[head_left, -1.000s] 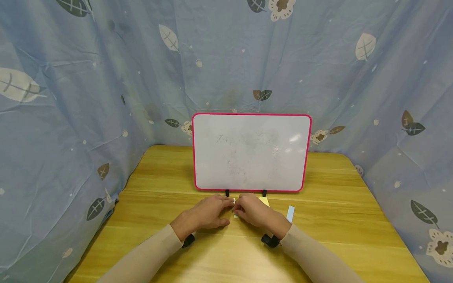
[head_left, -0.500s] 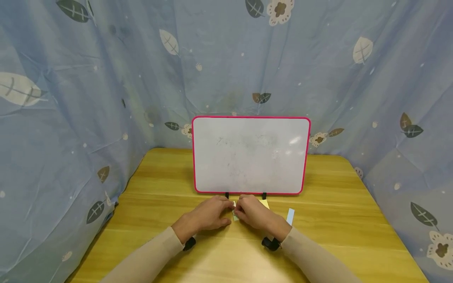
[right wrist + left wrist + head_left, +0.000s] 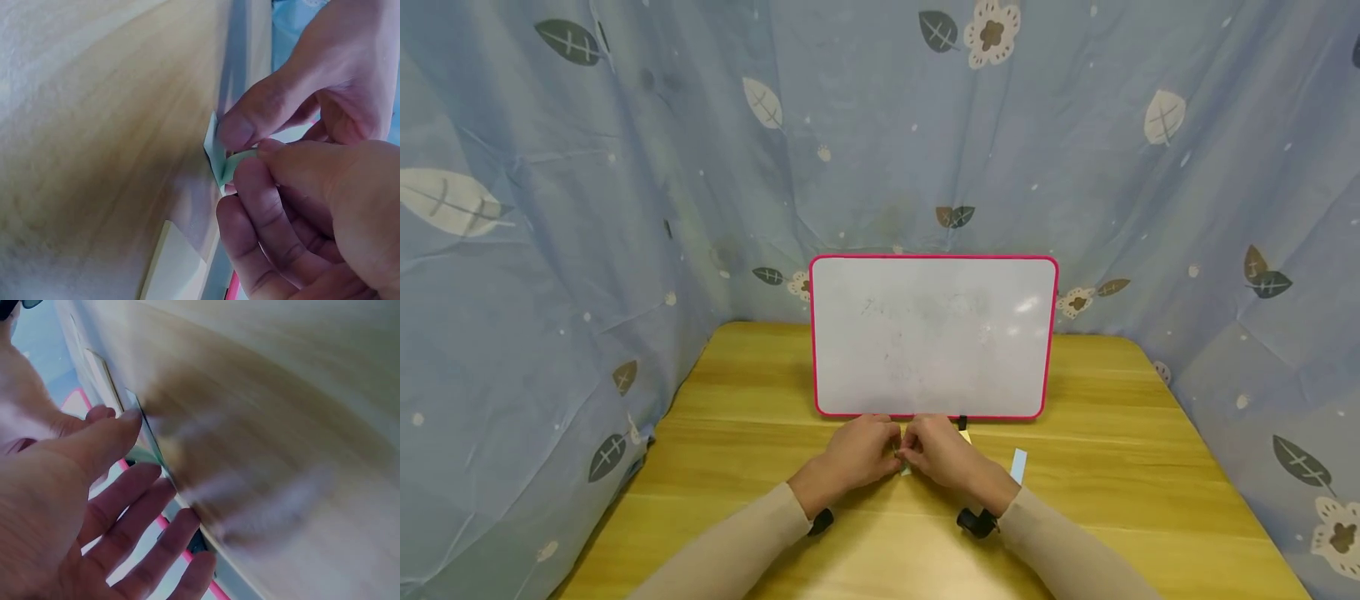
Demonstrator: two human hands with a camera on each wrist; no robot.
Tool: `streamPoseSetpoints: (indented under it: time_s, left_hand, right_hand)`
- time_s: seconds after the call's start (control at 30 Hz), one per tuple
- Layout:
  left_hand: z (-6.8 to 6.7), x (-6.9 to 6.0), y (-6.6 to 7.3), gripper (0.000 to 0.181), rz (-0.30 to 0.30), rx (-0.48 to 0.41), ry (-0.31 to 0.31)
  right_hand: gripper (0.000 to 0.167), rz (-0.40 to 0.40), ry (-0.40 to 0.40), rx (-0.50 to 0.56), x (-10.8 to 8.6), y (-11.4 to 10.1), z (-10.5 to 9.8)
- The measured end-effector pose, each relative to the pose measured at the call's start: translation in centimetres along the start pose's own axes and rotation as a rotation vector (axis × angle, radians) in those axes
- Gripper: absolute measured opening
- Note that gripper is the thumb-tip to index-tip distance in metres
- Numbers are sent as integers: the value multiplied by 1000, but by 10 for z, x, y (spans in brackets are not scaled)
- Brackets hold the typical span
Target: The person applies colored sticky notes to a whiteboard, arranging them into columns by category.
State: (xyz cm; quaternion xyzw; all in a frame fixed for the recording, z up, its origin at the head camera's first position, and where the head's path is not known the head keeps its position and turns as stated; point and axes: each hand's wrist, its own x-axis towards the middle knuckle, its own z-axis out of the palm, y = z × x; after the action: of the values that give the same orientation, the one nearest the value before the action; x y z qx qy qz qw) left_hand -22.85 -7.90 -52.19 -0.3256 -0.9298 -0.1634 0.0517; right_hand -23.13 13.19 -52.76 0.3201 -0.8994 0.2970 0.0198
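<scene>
A pale green sticky note pad lies at the table's surface in front of the whiteboard, mostly covered by both hands in the head view. Its upper sheet bends up, and my right hand pinches that sheet between thumb and index finger. Across from it, my left hand holds the pad, the thumb against its near side and the index fingertip close to its edge. The other left fingers spread fairly straight in the left wrist view. Part of the left grip is hidden.
Just right of the hands lies a pale yellow sticky note pad. A light blue strip is farther right. The red-rimmed whiteboard stands upright behind on black feet. Patterned curtains enclose the wooden table.
My left hand has shifted right towards the right hand, its thumb closing in on the green pad. My right hand stays nearly in place. The head view has tilted slightly up.
</scene>
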Motion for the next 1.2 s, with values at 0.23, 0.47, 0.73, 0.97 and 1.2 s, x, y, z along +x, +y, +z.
streamPoseSetpoints:
  time_s: [0.23, 0.47, 0.73, 0.97, 1.2]
  left_hand:
    - [6, 3, 1, 28, -40, 3, 15]
    - [5, 2, 1, 48, -95, -6, -8]
    - [3, 2, 0, 50, -91, -25, 5]
    - [2, 2, -1, 49, -92, -43, 10]
    - [3, 0, 0, 47, -90, -49, 18]
  right_hand:
    - [9, 72, 16, 74, 0, -1, -5]
    - [11, 118, 87, 65, 4, 0, -13]
    - [3, 149, 99, 59, 12, 4, -17]
    - [4, 138, 84, 60, 14, 6, -19]
    - [6, 131, 74, 93, 14, 7, -15]
